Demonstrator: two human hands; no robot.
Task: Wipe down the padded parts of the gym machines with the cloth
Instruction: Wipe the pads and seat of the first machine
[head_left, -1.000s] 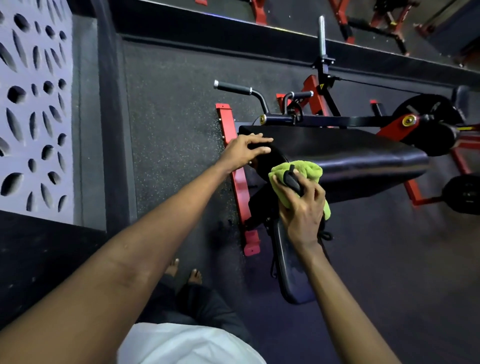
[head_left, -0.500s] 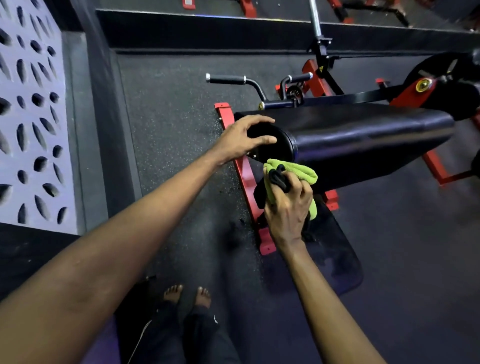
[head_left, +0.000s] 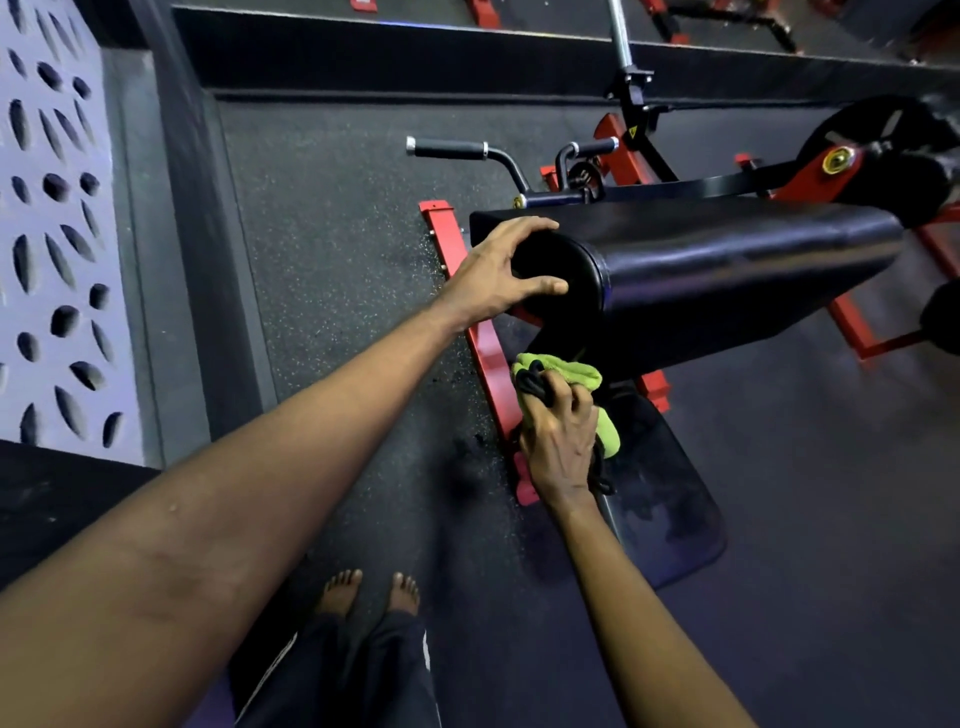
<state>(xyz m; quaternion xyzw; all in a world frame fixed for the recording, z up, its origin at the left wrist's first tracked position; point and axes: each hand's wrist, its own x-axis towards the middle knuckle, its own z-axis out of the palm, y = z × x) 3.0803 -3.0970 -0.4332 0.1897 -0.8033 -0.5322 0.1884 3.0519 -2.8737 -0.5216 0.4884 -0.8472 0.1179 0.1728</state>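
- At the near end of the black roller pad (head_left: 727, 270), the left hand (head_left: 498, 270) is lying spread wide, with fingers over the top edge and thumb across the end face. It is bracing rather than clasping. If the pad is free to turn, so light a hold may be letting it roll away under the wipe.
- The right hand (head_left: 561, 441) is gripping the green cloth (head_left: 579, 371) bunched in a fist, just below the pad's underside. I cannot tell whether the cloth is touching the pad. A dark looped cord (head_left: 535, 387) is being pinched in the same fist.
- With the cloth this bunched, only a small patch is going to meet the vinyl, so parts of the underside risk being missed.
- The cord may be dragging across the pad or snagging on the red frame (head_left: 485, 358).
- The bare feet (head_left: 369, 592) are standing near that frame's base, so a stubbed toe is possible.
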